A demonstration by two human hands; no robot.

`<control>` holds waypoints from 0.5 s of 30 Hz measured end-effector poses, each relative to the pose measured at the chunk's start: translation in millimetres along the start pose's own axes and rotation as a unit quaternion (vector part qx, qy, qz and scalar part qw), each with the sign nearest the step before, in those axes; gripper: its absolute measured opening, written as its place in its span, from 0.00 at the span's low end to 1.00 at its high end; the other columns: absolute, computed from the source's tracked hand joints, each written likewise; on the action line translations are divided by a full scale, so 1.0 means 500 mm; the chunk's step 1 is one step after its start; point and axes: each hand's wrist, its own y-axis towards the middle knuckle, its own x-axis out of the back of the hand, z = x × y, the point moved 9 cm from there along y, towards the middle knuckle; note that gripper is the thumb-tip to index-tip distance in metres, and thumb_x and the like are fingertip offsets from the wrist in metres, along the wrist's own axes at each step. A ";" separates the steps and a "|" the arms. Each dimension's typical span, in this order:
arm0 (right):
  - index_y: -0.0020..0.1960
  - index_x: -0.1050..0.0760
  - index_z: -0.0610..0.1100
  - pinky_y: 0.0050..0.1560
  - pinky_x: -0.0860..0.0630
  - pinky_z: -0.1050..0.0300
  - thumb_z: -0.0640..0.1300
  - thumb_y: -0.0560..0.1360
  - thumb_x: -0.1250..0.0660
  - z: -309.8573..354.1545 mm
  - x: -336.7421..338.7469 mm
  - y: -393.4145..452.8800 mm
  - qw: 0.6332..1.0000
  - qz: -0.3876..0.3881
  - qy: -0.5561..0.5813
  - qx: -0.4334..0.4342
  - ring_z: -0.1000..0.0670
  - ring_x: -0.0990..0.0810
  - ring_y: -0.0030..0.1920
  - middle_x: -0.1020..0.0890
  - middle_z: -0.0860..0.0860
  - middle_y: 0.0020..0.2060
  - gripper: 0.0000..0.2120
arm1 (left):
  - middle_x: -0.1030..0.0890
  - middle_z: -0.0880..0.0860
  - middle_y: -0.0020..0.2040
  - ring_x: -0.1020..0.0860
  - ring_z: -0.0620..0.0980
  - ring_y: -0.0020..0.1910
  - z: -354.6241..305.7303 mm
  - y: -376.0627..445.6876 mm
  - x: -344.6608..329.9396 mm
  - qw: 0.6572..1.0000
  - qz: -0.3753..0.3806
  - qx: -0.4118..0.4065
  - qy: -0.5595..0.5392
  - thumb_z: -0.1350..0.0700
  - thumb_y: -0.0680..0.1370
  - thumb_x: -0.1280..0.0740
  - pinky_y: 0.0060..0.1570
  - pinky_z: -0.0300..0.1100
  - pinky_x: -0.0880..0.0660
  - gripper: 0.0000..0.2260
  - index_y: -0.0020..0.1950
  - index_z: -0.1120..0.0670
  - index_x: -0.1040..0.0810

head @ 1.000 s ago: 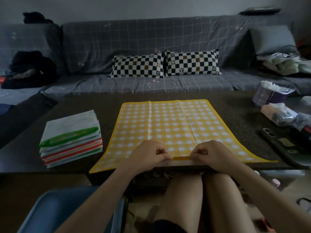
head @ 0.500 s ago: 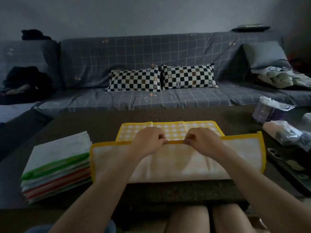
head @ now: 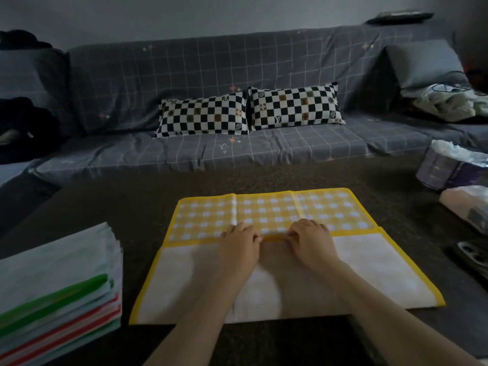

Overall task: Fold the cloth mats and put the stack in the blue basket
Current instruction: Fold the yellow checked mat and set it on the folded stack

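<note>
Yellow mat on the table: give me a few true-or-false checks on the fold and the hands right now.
1. Both hands, left hand and right hand, pinch the yellow mat at its folded-over edge. True.
2. The mat is folded completely in half. False: a checked strip at the far side is uncovered.
3. The stack of folded mats lies to the left of the yellow mat. True.
4. The yellow mat lies on top of the stack. False: it lies on the table beside it.

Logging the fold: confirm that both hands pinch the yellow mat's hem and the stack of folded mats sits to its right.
Not quite. In the head view the stack of folded mats sits left of the yellow mat. The left hand and right hand do pinch its hem.
</note>
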 end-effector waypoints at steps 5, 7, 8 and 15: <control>0.51 0.22 0.48 0.56 0.36 0.52 0.48 0.75 0.36 0.005 0.000 -0.002 0.999 -0.034 0.000 0.003 0.44 0.26 0.55 0.21 0.49 0.51 0.08 | 0.22 0.50 0.56 0.26 0.53 0.58 -0.020 -0.030 0.013 0.999 -0.035 -0.022 -0.005 0.51 0.79 0.40 0.59 0.48 0.33 0.10 0.56 0.51 0.21; 0.50 0.22 0.47 0.56 0.35 0.51 0.47 0.75 0.36 0.006 -0.001 -0.009 0.999 -0.046 0.011 -0.002 0.43 0.26 0.55 0.21 0.49 0.50 0.07 | 0.27 0.50 0.67 0.33 0.51 0.69 -0.040 -0.058 0.001 0.999 0.014 -0.035 -0.015 0.50 0.81 0.44 0.71 0.51 0.43 0.15 0.62 0.50 0.23; 0.51 0.22 0.47 0.57 0.36 0.51 0.47 0.76 0.37 0.006 -0.002 -0.013 0.999 -0.047 0.012 -0.002 0.44 0.26 0.55 0.21 0.49 0.51 0.07 | 0.34 0.51 0.74 0.40 0.51 0.74 -0.045 -0.073 -0.013 0.998 0.057 -0.034 -0.006 0.49 0.81 0.47 0.74 0.52 0.51 0.18 0.67 0.50 0.26; 0.71 0.35 0.52 0.73 0.50 0.55 0.50 0.80 0.51 0.026 -0.009 -0.058 1.000 0.016 -0.013 0.011 0.49 0.42 0.74 0.34 0.51 0.72 0.21 | 0.60 0.51 0.79 0.63 0.51 0.77 -0.042 -0.107 -0.064 0.976 0.193 -0.034 0.096 0.45 0.82 0.55 0.74 0.56 0.64 0.25 0.78 0.51 0.48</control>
